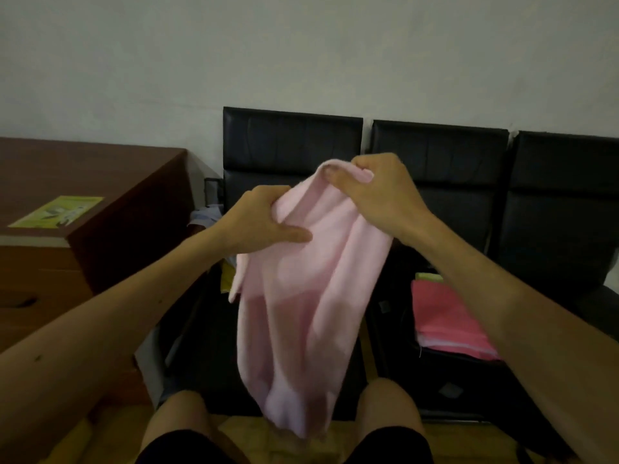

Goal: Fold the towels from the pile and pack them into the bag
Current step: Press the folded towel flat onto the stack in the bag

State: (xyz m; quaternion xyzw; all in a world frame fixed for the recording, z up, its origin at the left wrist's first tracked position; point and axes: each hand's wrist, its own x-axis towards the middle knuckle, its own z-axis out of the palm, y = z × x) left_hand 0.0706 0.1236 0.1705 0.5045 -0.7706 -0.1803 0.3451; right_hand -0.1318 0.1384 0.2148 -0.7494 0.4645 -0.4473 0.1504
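Both hands hold one pale pink towel (301,313) up in the air, in front of the black chairs (291,145). The left hand (264,219) grips the top edge on the left side, with its thumb laid across the cloth. The right hand (378,192) pinches the top edge too, a little higher and just beside the left one. The hands are close together, so the top edge is bunched up between them. The towel hangs long-ways down from the hands, to a spot between the person's knees. It is not folded yet. I think the hands need to slide apart along the top edge first, so the cloth opens flat. The bag (452,373) sits on the chair to the right, nearer the right hand, with folded darker pink towels (445,323) inside. On the left, behind the hanging towel, some cloth (204,214) may be the pile, but it is too dark to be sure.
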